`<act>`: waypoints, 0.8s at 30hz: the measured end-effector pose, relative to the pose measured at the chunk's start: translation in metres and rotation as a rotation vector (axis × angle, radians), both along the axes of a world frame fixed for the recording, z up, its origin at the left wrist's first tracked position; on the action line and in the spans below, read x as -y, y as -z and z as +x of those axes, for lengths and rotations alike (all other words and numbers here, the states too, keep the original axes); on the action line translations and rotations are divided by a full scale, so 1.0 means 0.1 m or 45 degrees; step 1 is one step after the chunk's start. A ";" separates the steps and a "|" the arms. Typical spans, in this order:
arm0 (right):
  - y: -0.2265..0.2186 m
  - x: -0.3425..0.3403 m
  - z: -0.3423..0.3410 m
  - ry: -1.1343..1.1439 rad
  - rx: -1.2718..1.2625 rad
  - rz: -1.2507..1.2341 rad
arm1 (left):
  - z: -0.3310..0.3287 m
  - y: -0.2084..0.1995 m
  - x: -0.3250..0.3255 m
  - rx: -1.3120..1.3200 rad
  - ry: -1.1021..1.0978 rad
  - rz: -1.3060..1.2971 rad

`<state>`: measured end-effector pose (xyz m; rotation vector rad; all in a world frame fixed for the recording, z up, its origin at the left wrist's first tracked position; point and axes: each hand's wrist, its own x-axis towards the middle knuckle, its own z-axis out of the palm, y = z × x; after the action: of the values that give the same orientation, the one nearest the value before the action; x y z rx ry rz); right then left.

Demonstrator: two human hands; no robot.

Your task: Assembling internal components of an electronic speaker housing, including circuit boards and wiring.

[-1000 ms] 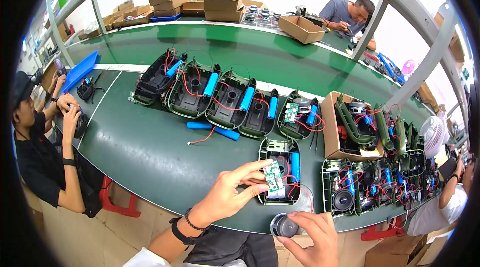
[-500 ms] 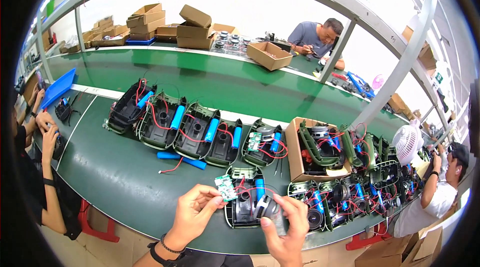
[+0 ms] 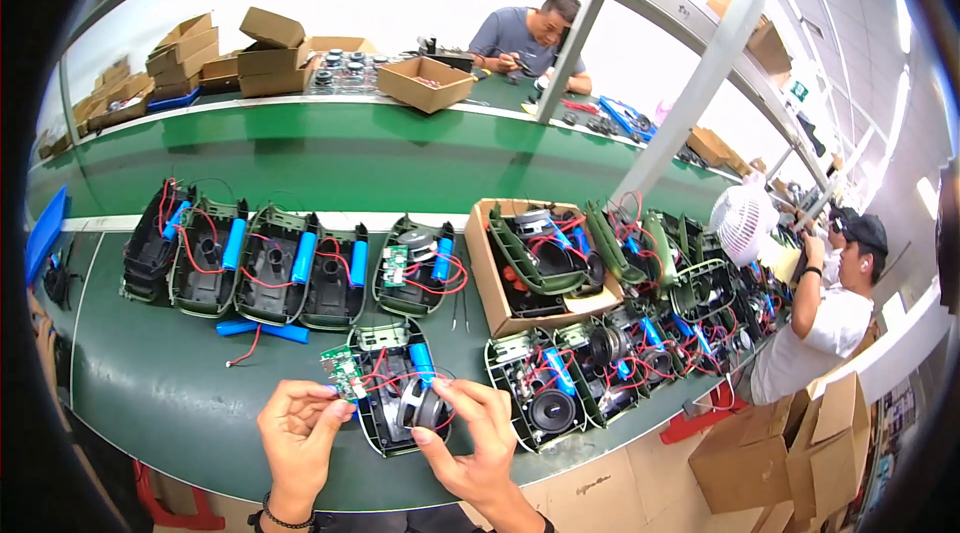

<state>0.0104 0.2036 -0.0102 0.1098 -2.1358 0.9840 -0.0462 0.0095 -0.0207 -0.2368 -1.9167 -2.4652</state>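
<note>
My left hand [image 3: 302, 433] pinches a small green circuit board [image 3: 346, 373] by its lower edge, above the left side of an open speaker housing. Between the fingers and thumb of my right hand [image 3: 478, 441] is a round speaker driver [image 3: 424, 407], tilted over the right part of the same housing. That dark green housing [image 3: 384, 439] lies open on the bench in front of me, with a blue battery cell [image 3: 421, 363] in its upper right. Red wires run between board and driver. The housing's floor is partly hidden behind the driver.
Several open housings [image 3: 272, 278] with batteries stand in a row behind. Loose blue cells [image 3: 262, 331] lie before them. A cardboard box [image 3: 487, 278] holds more housings, and wired housings [image 3: 540, 413] crowd the right. A white fan [image 3: 742, 221] and a co-worker [image 3: 825, 308] are farther right.
The view has swung to the right, so everything sits farther left in the picture. The driver has come lower, close over the housing; both hands keep their holds.
</note>
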 end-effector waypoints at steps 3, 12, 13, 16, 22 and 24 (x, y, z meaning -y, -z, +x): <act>0.06 0.01 0.00 0.020 -0.022 -0.024 | 0.02 0.00 -0.02 0.000 -0.023 -0.034; 0.18 -0.02 0.06 0.081 0.025 -0.066 | 0.06 0.03 -0.06 -0.055 -0.015 -0.069; 0.20 -0.04 0.05 0.104 0.008 -0.008 | 0.07 0.08 -0.06 -0.062 -0.026 -0.066; 0.23 0.00 0.06 0.087 0.033 -0.087 | 0.06 0.05 -0.01 -0.125 -0.044 -0.197; 0.23 0.03 0.05 0.055 0.052 -0.114 | 0.06 -0.02 -0.01 -0.112 -0.074 -0.121; 0.22 0.04 0.03 0.053 0.052 -0.127 | 0.05 0.04 0.02 -0.150 -0.035 -0.151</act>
<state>0.0139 0.1993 -0.0319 -0.0038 -2.1130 1.0744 -0.0416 0.0078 -0.0243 -0.3464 -2.0043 -2.2679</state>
